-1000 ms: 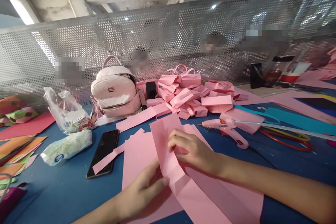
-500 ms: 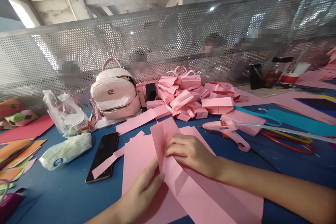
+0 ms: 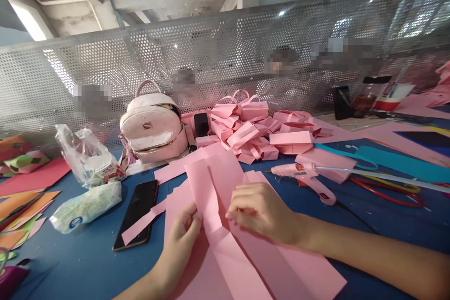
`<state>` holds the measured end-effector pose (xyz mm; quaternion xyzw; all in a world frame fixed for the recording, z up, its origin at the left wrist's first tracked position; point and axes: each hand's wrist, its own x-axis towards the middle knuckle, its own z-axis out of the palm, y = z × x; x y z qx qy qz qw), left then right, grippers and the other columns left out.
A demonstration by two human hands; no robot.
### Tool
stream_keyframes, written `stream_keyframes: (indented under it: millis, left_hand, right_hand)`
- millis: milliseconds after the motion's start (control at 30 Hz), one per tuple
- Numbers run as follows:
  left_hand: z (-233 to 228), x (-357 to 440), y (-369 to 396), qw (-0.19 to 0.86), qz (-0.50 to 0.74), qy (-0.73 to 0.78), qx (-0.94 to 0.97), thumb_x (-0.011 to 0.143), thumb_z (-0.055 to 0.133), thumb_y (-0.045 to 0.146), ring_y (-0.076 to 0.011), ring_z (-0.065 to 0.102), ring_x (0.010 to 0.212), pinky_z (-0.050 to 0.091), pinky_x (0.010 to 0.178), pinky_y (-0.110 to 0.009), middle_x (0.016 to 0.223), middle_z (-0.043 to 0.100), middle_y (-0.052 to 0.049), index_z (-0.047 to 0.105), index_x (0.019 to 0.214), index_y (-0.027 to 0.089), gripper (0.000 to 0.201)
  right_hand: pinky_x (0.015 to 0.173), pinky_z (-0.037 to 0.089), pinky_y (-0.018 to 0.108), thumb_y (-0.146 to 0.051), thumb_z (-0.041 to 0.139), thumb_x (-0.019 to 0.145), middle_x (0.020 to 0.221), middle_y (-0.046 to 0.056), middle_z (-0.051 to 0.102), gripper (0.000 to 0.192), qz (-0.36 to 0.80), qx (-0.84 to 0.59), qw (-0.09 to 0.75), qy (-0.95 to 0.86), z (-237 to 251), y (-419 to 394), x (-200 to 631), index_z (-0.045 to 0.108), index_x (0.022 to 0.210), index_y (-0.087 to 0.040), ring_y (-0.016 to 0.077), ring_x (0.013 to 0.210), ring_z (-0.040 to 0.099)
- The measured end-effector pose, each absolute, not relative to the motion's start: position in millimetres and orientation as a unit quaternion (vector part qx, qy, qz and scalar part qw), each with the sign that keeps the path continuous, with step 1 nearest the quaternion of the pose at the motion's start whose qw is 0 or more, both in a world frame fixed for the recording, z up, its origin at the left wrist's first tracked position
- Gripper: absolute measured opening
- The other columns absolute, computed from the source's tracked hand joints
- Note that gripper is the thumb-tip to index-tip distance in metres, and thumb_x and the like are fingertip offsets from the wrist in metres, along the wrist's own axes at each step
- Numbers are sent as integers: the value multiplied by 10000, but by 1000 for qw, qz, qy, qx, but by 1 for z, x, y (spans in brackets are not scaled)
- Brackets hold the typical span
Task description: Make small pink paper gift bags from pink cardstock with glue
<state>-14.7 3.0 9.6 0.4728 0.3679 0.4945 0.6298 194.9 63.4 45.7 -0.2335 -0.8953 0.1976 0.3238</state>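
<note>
A creased pink paper sheet (image 3: 214,187) lies on the blue table (image 3: 80,262), its near end cut off by the frame edge. The left hand (image 3: 181,236) pinches its left edge between thumb and fingers; the right hand (image 3: 262,211) presses curled fingers on its right side, the fingertips hidden beneath. Just left lies a black phone (image 3: 137,213) under a pink paper strip (image 3: 142,222); a pink glue gun (image 3: 304,176) lies to the right, with folded pink paper bags (image 3: 253,133) heaped beyond.
</note>
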Motion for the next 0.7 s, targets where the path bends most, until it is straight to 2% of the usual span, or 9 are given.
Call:
stream_keyframes:
  millis: [67,167,233,333,433,600,700]
  left_hand:
    - [9,-15,4,613,503,380,476,982,592,434,-273,640,1102,492,957,-341,1211,709,-99,639,1326,213,412]
    - [9,-15,4,592,503,395,490,971,606,446,-282,634,1112,501,941,-346,1226,704,-99,647,1318,210,421]
    - [10,-15,3,585,495,394,507,980,589,458,-290,637,1112,511,931,-356,1219,708,-105,649,1318,204,427]
    - [13,-14,1,577,481,388,533,998,562,451,-299,630,1163,490,1003,-381,1235,709,-107,658,1316,205,413]
    - [17,-13,0,582,479,375,539,1006,550,445,-307,597,1250,451,1086,-405,1322,678,-92,652,1336,232,406]
    - [6,-18,-4,601,482,384,509,978,580,498,-318,442,1425,393,1168,-417,1463,584,-62,605,1396,288,469]
    - [-7,-23,-7,598,499,399,483,943,615,537,-334,404,1450,373,1188,-454,1510,533,-64,607,1395,284,517]
  right_hand:
    - [558,310,264,-482,619,936,632,-32,593,388,233,-259,267,-899,47,53,191,590,680,-192,111,555,487]
    - [531,243,253,-325,738,812,572,-71,460,432,280,-312,202,-885,46,42,184,398,585,-185,82,531,398]
    - [527,221,255,-198,681,795,555,-77,372,426,309,-338,179,-871,44,40,181,316,577,-187,80,540,343]
    - [528,208,258,-142,561,835,576,-76,259,386,381,-328,175,-847,41,42,180,259,601,-195,87,571,278]
    - [535,207,256,-120,489,861,620,-71,228,350,451,-286,185,-825,38,48,182,245,623,-202,87,599,261]
    - [523,196,256,-140,509,852,618,-72,236,343,505,-254,159,-809,40,56,188,275,611,-207,85,590,244]
    - [531,212,253,-153,504,849,623,-70,268,312,523,-248,155,-801,43,59,189,317,605,-204,83,587,271]
